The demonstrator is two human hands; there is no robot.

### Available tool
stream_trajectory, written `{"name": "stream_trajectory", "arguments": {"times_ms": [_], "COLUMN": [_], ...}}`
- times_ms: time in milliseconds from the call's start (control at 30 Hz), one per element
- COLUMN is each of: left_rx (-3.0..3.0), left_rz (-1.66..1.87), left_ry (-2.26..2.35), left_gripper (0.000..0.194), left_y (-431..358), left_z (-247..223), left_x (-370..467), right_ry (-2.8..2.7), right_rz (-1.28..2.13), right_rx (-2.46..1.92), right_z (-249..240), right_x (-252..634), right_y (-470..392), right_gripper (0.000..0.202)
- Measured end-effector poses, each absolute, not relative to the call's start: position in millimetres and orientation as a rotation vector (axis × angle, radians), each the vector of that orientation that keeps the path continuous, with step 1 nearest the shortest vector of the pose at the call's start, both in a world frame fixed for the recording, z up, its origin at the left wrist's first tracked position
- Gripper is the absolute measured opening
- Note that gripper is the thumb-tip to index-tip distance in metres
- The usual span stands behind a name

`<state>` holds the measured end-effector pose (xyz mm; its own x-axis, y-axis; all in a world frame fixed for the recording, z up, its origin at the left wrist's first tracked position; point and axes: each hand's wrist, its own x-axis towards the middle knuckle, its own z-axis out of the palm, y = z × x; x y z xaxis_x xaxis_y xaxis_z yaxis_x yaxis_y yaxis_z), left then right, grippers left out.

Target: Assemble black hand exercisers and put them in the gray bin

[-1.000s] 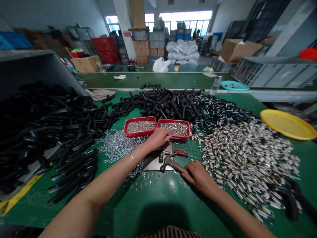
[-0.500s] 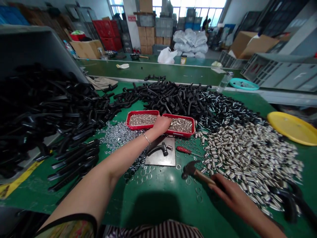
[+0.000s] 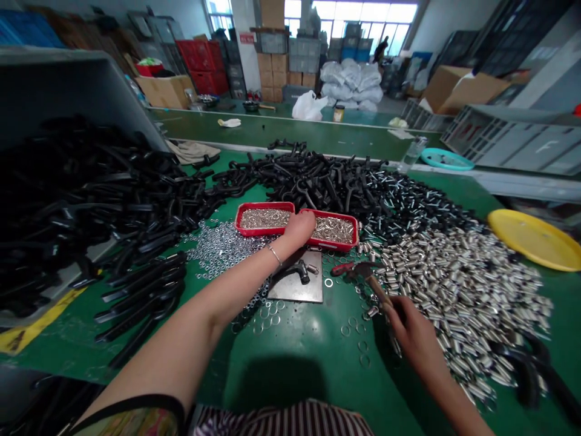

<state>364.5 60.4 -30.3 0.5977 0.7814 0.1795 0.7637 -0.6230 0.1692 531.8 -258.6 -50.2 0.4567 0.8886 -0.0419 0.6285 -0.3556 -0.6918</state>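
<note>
My left hand [image 3: 301, 226] reaches over the inner ends of two red trays; its fingertips are at the small metal pins in the right tray [image 3: 355, 237], and what they pinch is too small to see. The left tray [image 3: 238, 227] holds tiny metal parts. My right hand [image 3: 411, 324] is wrapped round the wooden handle of a hammer [image 3: 376, 289], whose head lies over the red screwdriver [image 3: 341, 269]. Between the hands, a black handle part [image 3: 297, 271] and a spring [image 3: 313, 269] rest on a steel plate [image 3: 295, 292].
Silver cylinders [image 3: 463, 290] are heaped at the right, near a yellow lid [image 3: 535, 240]. Black parts [image 3: 318, 175] lie piled behind the trays and in a grey bin [image 3: 91, 85] at the left. Silver nuts [image 3: 218, 248] spread left of the plate.
The hammer has moved up and to the right in my right hand, and its head now overlaps the screwdriver. My left hand stays at the red trays. The view has shifted slightly.
</note>
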Motion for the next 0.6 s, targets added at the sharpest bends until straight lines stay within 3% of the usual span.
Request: {"name": "stream_trajectory", "arguments": {"times_ms": [200, 600], "left_rx": [2.400, 2.117], "left_rz": [0.814, 0.711], "left_ry": [1.009, 0.965], "left_gripper": [0.019, 0.018], "left_y": [40, -7], "left_z": [-26, -42], "left_x": [307, 268], "right_ry": [-0.751, -0.750], "right_rz": [1.143, 1.177], "right_rx": [-1.553, -1.356], "right_z": [-36, -45], "right_x": [510, 486], "right_y": [-248, -193], "right_gripper": [0.036, 0.031]}}
